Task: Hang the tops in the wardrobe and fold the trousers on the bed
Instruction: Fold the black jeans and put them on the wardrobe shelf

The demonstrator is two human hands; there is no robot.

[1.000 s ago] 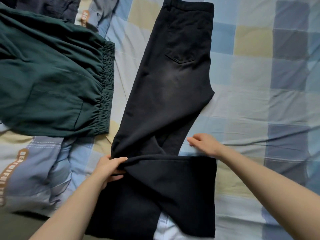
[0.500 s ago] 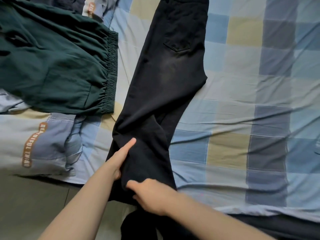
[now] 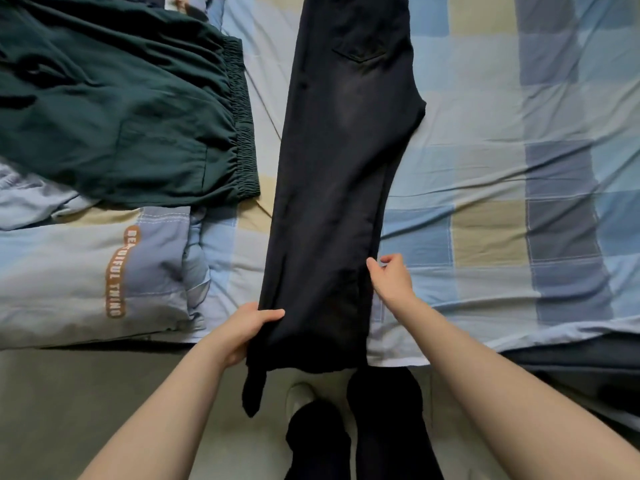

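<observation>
trousers [image 3: 339, 174]: soft, limp, light | left hand [image 3: 242, 332] grips hem edge | right hand [image 3: 391, 278] loose, fingers touching side seam | take both hem corners

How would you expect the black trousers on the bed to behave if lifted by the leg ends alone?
The black trousers would probably sag and drape: one corner already hangs limp over the bed edge beside the left hand. They look fairly thick, so likely weighty for cloth. They lie flat with few creases and should slide, not roll.
</observation>
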